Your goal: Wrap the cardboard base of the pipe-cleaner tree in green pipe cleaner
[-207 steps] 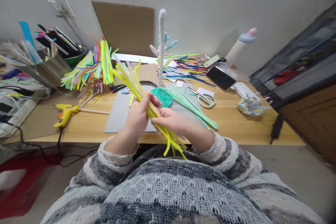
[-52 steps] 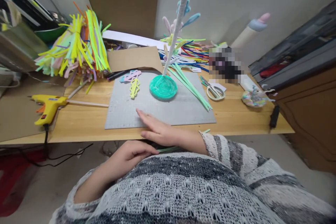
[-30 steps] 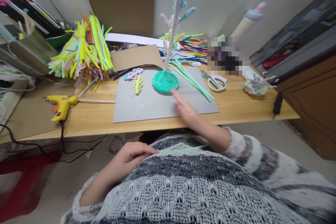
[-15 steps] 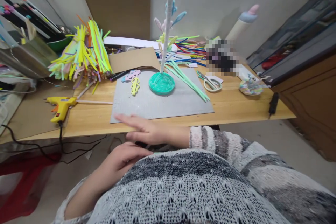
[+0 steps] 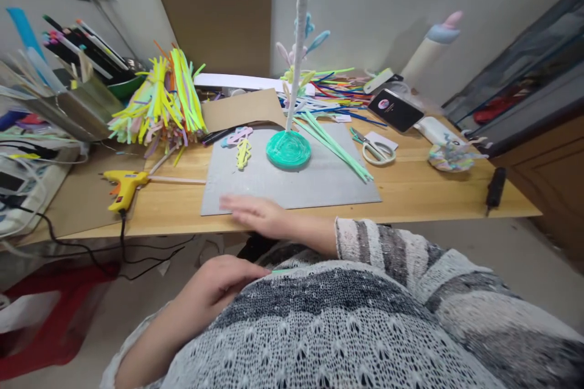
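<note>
My left hand [image 5: 228,279] is closed low against the sweater, and a thin mint-green pipe cleaner [image 5: 279,270] peeks out at its fingertips; the rest of it is hidden. Over the front edge of the grey mat [image 5: 319,194] my right hand [image 5: 258,214] is stretched out, palm down, its fingertips slightly blurred and nothing visible in it. A white wrapped stem [image 5: 298,42] rises from a round green base [image 5: 288,151] on the mat. Left of the base lie yellow [image 5: 243,154] and pink-and-blue [image 5: 237,136] bent pipe-cleaner pieces. Several mint-green pipe cleaners [image 5: 340,152] lie to its right.
A yellow glue gun [image 5: 125,185] with its cord lies at the left. Bundled pipe cleaners [image 5: 159,97] stand behind it. Scissors [image 5: 376,151], a phone [image 5: 396,110] and a black-handled tool [image 5: 496,188] are on the right. Cardboard [image 5: 219,18] leans on the wall.
The view has shifted, so the table's things sit further right. My right hand's fingers have drawn closer together, and its thumb no longer shows apart. My left hand stays by the sweater.
</note>
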The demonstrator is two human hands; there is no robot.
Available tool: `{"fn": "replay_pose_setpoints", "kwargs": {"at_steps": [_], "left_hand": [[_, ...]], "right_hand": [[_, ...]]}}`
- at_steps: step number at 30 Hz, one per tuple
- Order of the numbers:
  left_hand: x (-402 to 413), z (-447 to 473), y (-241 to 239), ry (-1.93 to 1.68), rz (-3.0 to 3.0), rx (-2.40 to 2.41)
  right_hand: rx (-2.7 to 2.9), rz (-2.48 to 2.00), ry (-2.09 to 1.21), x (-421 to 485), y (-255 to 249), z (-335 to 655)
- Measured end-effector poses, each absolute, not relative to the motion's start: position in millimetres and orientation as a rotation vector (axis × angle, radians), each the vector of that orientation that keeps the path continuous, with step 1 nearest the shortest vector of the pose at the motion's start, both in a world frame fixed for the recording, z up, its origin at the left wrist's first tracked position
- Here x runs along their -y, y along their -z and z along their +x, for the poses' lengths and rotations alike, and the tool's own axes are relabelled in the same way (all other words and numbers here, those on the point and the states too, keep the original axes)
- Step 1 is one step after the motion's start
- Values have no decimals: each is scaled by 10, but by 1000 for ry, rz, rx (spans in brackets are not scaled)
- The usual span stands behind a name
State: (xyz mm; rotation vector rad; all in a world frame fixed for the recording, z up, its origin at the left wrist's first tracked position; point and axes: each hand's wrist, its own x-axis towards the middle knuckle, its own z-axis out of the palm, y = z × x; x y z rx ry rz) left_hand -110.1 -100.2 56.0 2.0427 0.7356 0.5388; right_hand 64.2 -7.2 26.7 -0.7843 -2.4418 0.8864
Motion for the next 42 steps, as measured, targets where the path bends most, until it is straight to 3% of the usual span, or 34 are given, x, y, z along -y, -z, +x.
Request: {"fn": "replay_pose_setpoints", "kwargs": {"at_steps": [2,4,10,17,22,27,30,33,38,42], "left_hand": [[1027,-1127,-549,-541,2040,-751],[1044,-1134,-529,-547,2022,-772],[1069,-1122,-573,-605,2066,-767],[1101,-1213,-575,-587,2150,-772],[1101,-1259,-504,-613,2121,-790],[1103,-1256,-532,-564,2107,-805],[1108,-1261,-545,-576,2178,-822],[1126,-1289,-548,-579,2262,-807],[1184,-1325,-579,-546,2246,-850],[1204,-1319,-588,-587,2230,-870]], "right_hand": [[2286,-1201,-691,-34,-286,711],[2329,-1291,-673,-20,-287,745],[2631,-434,-1004,83,-349,371],[2557,-1122,-557,-432,-205,137],[2777,-357,-827,-324,-221,169],[2534,-1034,-559,-223,-168,38],[2706,-746,-586,-55,-141,-203],[2825,-16,-701,19,-187,-450],[2699,-736,-664,-71,-239,-654],[2712,-20,-1109,80,-249,-500]]}}
